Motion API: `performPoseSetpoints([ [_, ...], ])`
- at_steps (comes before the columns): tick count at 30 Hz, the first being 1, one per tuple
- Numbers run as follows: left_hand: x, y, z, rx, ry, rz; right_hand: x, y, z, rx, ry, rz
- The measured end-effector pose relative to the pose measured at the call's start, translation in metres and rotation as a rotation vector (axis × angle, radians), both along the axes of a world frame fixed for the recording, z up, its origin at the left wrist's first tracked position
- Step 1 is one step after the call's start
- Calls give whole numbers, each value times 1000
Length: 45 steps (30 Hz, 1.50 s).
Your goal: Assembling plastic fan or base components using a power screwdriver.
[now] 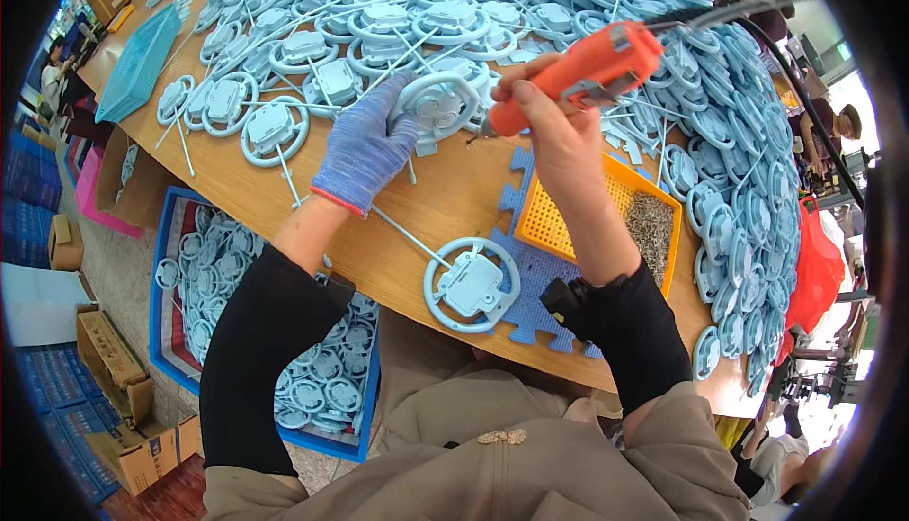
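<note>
My left hand (367, 150), in a blue knitted glove with a red cuff, grips the rim of a light-blue plastic toy steering wheel (437, 106) above the table. My bare right hand (566, 128) is wrapped round an orange electric screwdriver (592, 76). Its tip points left and down, just right of the held wheel and apart from it. Another steering wheel (473, 286) with a long thin stem lies at the table's near edge. Beneath my right forearm stands a yellow basket (542, 213) with small metal screws (651, 227) in its right part.
A big heap of similar wheels (426, 21) covers the table's far and right sides. A blue foam mat (538, 296) lies under the yellow basket. Below, at left, a blue crate (167, 332) holds more wheels. A cable (757, 9) runs from the screwdriver.
</note>
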<state>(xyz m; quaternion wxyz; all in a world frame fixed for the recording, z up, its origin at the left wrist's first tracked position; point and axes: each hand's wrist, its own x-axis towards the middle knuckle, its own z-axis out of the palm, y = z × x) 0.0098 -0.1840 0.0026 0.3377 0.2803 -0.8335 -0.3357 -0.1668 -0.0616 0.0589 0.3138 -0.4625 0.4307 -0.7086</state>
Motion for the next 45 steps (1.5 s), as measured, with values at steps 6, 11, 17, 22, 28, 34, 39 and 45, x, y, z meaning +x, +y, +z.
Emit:
performPoseSetpoints([
  [6,5,6,20,-17,71,117,6,-22,-14,54,9,-10],
  [11,14,5,25,55,106,151,7,-14,-7,0,33,3],
  [17,9,4,14,43,123,151,10,49,32,57,-73,13],
  [22,3,4,-1,68,170,123,13,80,13,100,-47,53],
  [28,4,23,1,-40,74,121,16,81,7,92,-86,-10],
  [34,6,31,0,-324,93,-21,10,75,11,105,14,32],
  [39,5,42,10,-518,-69,-106,13,80,5,134,-17,12],
  [45,11,50,11,-656,-274,-291,16,83,20,97,-72,-23],
])
